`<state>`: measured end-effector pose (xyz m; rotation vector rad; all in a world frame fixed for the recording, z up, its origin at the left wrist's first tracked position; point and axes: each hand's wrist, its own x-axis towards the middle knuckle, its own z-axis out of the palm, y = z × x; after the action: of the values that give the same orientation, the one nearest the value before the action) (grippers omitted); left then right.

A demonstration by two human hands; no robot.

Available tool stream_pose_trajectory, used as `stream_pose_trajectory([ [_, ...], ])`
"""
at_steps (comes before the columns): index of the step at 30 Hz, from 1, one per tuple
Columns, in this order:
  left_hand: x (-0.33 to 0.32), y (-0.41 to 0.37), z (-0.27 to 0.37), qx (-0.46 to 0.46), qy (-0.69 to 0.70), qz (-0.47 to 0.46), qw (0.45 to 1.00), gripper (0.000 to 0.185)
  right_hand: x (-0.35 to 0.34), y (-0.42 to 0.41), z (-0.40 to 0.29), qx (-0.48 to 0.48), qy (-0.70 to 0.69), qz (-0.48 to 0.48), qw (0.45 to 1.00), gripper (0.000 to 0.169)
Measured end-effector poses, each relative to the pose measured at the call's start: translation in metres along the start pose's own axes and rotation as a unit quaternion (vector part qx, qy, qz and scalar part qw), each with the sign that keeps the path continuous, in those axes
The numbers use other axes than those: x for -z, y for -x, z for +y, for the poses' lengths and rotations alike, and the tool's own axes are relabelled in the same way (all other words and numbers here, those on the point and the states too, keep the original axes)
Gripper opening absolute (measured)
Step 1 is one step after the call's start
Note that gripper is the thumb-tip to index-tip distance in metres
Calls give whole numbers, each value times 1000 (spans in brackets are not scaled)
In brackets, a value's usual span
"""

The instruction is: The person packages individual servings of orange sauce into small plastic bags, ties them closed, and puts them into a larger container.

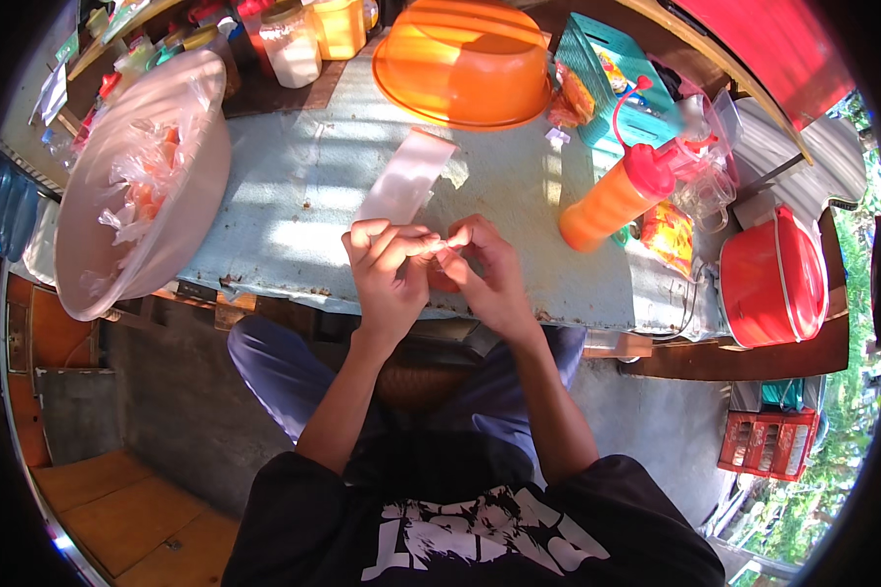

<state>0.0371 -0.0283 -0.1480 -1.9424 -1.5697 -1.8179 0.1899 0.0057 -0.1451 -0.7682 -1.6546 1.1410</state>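
Note:
Both hands meet over the near edge of a pale blue worn tabletop (286, 220). My left hand (389, 268) and my right hand (488, 268) pinch a small piece of clear plastic (438, 246) between their fingertips. Below the fingertips, partly hidden by the fingers, shows a reddish-orange item (440, 280), perhaps inside the plastic. Just beyond my left hand a flat, pale plastic packet (410, 176) lies on the table. At the left a large pinkish basin (216, 158) stands tilted in view, with knotted clear plastic bags of orange contents (147, 183) in it.
An upturned orange basin (462, 66) sits at the back. To the right are an orange squeeze bottle with red cap (613, 198), a teal plastic basket (595, 81), a glass mug (708, 198), a yellow-red packet (666, 235) and a red lidded pail (771, 279). Jars (291, 48) stand back left.

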Motion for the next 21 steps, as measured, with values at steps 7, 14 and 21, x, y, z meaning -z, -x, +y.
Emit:
stream_pose_trajectory([
  [7,0,6,-1,-8,3,65,998,22,-17,0,-10,33,74,41,996,13],
  [14,11,-7,4,-5,-10,117,993,20,-22,4,-19,45,144,43,988,13],
  [21,28,-15,14,102,84,16,991,17,-25,8,-24,-79,36,52,995,15],
])
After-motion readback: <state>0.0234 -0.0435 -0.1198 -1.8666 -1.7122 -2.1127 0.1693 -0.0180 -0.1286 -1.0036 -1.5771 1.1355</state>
